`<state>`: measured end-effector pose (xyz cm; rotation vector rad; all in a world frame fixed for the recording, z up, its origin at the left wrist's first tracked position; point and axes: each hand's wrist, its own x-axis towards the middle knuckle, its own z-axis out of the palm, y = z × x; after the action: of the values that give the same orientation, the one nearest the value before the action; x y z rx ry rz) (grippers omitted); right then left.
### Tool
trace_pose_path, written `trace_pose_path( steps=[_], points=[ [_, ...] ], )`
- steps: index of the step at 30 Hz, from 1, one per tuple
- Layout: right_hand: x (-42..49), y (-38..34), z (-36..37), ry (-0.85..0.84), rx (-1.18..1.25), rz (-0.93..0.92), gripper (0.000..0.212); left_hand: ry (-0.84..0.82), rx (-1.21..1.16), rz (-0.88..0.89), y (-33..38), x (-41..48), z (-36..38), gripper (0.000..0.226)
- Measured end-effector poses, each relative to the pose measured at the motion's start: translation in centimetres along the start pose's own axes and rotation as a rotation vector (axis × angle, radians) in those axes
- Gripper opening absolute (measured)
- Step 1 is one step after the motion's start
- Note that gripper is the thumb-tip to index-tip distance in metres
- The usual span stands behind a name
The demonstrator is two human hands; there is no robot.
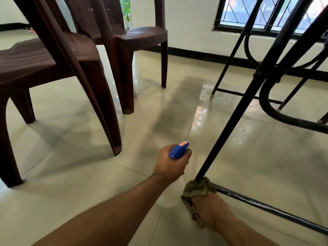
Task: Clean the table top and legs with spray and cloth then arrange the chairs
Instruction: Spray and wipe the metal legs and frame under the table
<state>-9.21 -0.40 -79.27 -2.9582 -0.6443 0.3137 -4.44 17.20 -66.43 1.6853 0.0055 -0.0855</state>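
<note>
Chairs [53, 59] are set on the floor [74, 174] at left. A spray [178, 150] is clasped in the left grip [170, 165], its blue head above the knuckles. Just right, a cloth [197, 188] is clenched in the right grip [208, 209] round the foot of the leg [230, 125].
</note>
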Motion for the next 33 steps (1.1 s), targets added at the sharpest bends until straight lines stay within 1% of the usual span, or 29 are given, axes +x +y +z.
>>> trace_pose_path(
  steps=[1, 3, 4, 5, 6, 8, 9, 11, 12, 13, 14, 15, 17, 18, 20, 23, 25, 27, 29, 31, 33],
  points=[
    [0.1, -0.2, 0.8, 0.008, 0.05, 0.104, 0.043, 0.0, -0.003, 0.008, 0.2, 0.2, -0.1, 0.025],
    [0.3, -1.0, 0.8, -0.081, 0.266, 0.211, 0.041, 0.009, -0.008, 0.02, 0.5, 0.5, -0.1, 0.027],
    [0.3, -1.3, 0.7, -0.125, 0.358, 0.236, 0.041, 0.01, -0.015, 0.029, 0.5, 0.7, 0.0, 0.028],
    [0.0, -2.1, 0.1, -0.148, 0.516, 0.297, 0.039, -0.002, -0.014, 0.033, 0.3, 0.6, 0.2, 0.028],
    [0.0, -2.3, -0.5, -0.155, 0.623, 0.35, 0.034, -0.006, -0.01, 0.042, 0.2, 0.6, 0.4, 0.027],
    [-1.3, -3.0, -1.5, -0.073, 0.865, 0.462, 0.021, -0.035, -0.005, 0.045, -0.2, 0.3, 0.8, 0.025],
    [-2.0, -2.7, -1.4, -0.049, 0.927, 0.516, 0.021, -0.042, -0.001, 0.04, -0.4, 0.3, 0.9, 0.025],
    [-4.7, -1.6, -1.7, -0.05, 0.948, 0.589, 0.027, -0.079, 0.008, 0.029, -0.9, 0.4, 1.6, 0.028],
    [-5.8, -0.9, -2.0, -0.05, 1.008, 0.661, 0.028, -0.09, 0.022, 0.039, -1.2, 0.6, 1.7, 0.031],
    [-7.7, 0.1, -2.4, -0.053, 1.088, 0.739, 0.023, -0.125, 0.037, 0.055, -1.4, 0.5, 2.5, 0.035],
    [-8.9, 1.2, -2.7, -0.08, 1.134, 0.791, 0.016, -0.146, 0.066, 0.071, -1.6, 0.5, 2.7, 0.04],
    [-10.3, 2.2, -3.3, -0.123, 1.161, 0.828, 0.014, -0.169, 0.098, 0.088, -1.8, 0.4, 3.2, 0.042],
    [-13.9, 4.3, -4.5, -0.221, 1.191, 0.94, 0.021, -0.222, 0.133, 0.105, -2.0, 0.2, 4.7, 0.039],
    [-16.0, 5.1, -5.1, -0.232, 1.185, 1.01, 0.022, -0.248, 0.144, 0.107, -1.9, 0.0, 5.8, 0.037],
    [-20.0, 6.5, -5.4, -0.151, 1.183, 1.105, 0.023, -0.283, 0.15, 0.127, -1.6, -0.7, 8.1, 0.04],
    [-25.0, 8.4, -4.6, 0.081, 1.161, 1.224, 0.028, -0.381, 0.171, 0.167, -1.0, -2.2, 11.8, 0.047],
    [-27.4, 9.6, -3.7, 0.241, 1.184, 1.306, 0.032, -0.464, 0.188, 0.158, -0.5, -3.3, 13.9, 0.039],
    [-28.9, 11.0, -2.9, 0.389, 1.265, 1.369, 0.04, -0.547, 0.238, 0.148, -0.1, -4.1, 16.2, 0.029],
    [-29.8, 12.7, -2.0, 0.502, 1.41, 1.444, 0.046, -0.61, 0.332, 0.166, -0.3, -4.7, 18.7, 0.023],
    [-30.2, 14.2, -1.2, 0.562, 1.577, 1.509, 0.047, -0.649, 0.408, 0.195, -0.9, -5.3, 21.3, 0.02],
    [-30.3, 16.1, -0.4, 0.629, 1.652, 1.523, 0.045, -0.693, 0.455, 0.212, -1.8, -6.0, 24.1, 0.02]
  ],
)
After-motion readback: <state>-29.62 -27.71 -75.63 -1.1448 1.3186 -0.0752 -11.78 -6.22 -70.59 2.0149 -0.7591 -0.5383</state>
